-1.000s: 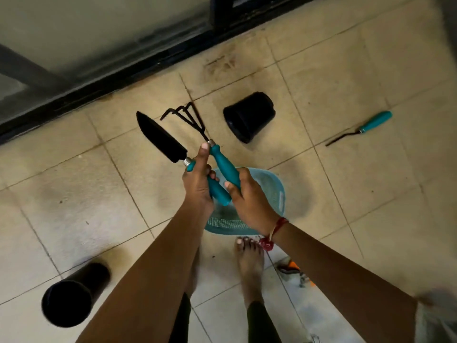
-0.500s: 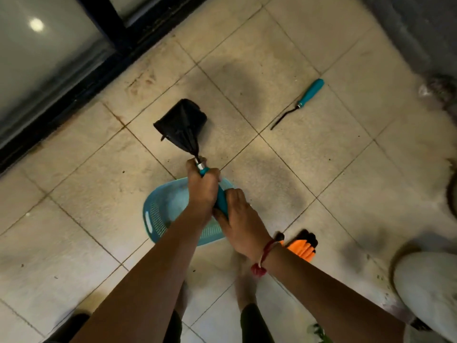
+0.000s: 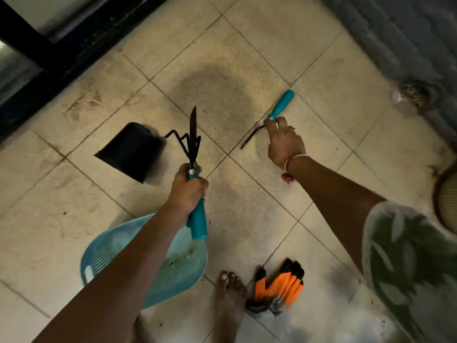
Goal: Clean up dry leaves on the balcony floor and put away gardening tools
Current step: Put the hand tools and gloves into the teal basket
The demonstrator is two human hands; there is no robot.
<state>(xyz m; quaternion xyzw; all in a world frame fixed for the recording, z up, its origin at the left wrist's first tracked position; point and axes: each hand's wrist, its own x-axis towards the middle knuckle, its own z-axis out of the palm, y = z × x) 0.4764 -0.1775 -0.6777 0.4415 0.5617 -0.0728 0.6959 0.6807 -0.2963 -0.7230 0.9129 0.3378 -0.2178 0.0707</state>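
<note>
My left hand [image 3: 186, 189] grips two teal-handled tools together, a black trowel [image 3: 193, 125] and a three-pronged hand rake [image 3: 181, 141], both pointing up above the floor. My right hand [image 3: 284, 141] reaches down to a third teal-handled tool [image 3: 282, 105] lying on the tiles. Its fingers pinch that tool where the handle meets the thin black metal shaft. A light blue plastic basket [image 3: 178, 271] sits on the floor under my left forearm.
A black pot [image 3: 131, 151] lies tipped on its side left of the held tools. Orange and black gloves [image 3: 279, 285] lie by my bare foot [image 3: 230, 300]. A dark door frame [image 3: 61, 53] runs along the upper left. A floor drain [image 3: 415, 94] is at the right wall.
My right hand let go of the bundled tools and reached right to the tool on the floor. My left hand now holds the trowel and rake alone. The view swung right.
</note>
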